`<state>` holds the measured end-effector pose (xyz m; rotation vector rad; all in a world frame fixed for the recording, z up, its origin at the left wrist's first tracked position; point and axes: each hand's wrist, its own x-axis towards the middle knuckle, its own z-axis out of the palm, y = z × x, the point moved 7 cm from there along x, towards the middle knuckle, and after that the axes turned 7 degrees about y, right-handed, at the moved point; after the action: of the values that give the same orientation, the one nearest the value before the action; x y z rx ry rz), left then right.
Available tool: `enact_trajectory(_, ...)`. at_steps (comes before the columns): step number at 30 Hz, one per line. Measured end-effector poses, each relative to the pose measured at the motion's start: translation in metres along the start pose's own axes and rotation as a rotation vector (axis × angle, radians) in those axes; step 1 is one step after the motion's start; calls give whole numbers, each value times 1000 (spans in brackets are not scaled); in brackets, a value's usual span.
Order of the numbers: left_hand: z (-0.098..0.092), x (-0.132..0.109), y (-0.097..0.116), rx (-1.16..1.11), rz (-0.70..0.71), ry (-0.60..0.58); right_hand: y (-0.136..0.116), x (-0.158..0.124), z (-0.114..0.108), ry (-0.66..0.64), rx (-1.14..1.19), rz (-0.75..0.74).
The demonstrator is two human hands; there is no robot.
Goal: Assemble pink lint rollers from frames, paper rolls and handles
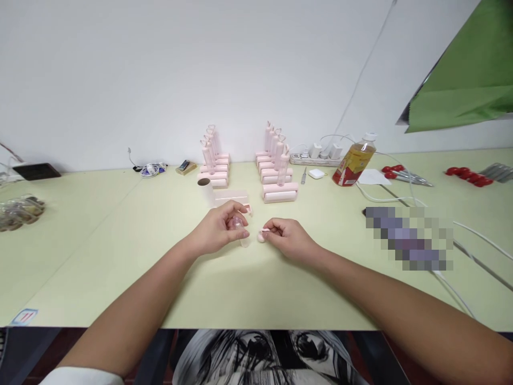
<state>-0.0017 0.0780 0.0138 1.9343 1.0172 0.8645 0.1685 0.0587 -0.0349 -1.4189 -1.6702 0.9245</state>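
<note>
My left hand (219, 229), at the middle of the table, has its fingers curled round a clear pinkish tube (242, 235), tilted with its lower end toward me. Just to the right, my right hand (292, 238) pinches a small pale pink piece (262, 234) between thumb and forefinger. The two held parts are apart. Beyond my left hand lie a clear pink cover (232, 198), a white roll (206, 191) with a brown core and a small pink part (249, 209). Two rows of pink rollers with upright clear handles stand behind, the nearest one (280, 193) at the right row's front.
A drink bottle (354, 161), a power strip (315, 159) and white cables are at the back right. Red-handled tools (468, 175) lie farther right. A green sheet (465, 69) hangs at upper right. Clear packages (21, 213) lie at far left.
</note>
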Motion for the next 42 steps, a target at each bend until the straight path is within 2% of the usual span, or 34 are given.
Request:
enact_trajectory(5,22,-1,-7,54,4,-121,0,1,6,-36,-46,-31)
enact_trajectory(11,27,-2,-7,107,65,-200,-5,-1,13,-118,-20,-57)
enact_trajectory(16,33,-4,-15,88,-9,-285,2,-2,20,-195,85,16)
enact_trajectory(19,17,-2,-16,127,-45,-295,13,0,19,-166,128,93)
enact_trajectory(22,-22,0,-21,197,-133,-249,20,0,19,-180,138,130)
enact_trajectory(24,-54,1,-31,243,-240,-176,21,-1,18,-199,134,119)
enact_trajectory(26,-83,3,-41,259,-319,-39,20,-1,18,-209,118,100)
enact_trajectory(28,-97,5,-52,269,-356,59,19,-2,17,-213,104,87)
enact_trajectory(34,-88,17,-77,317,-305,116,17,-2,17,-216,103,106)
enact_trajectory(42,-87,18,-78,392,-270,139,10,-1,11,-175,80,81)
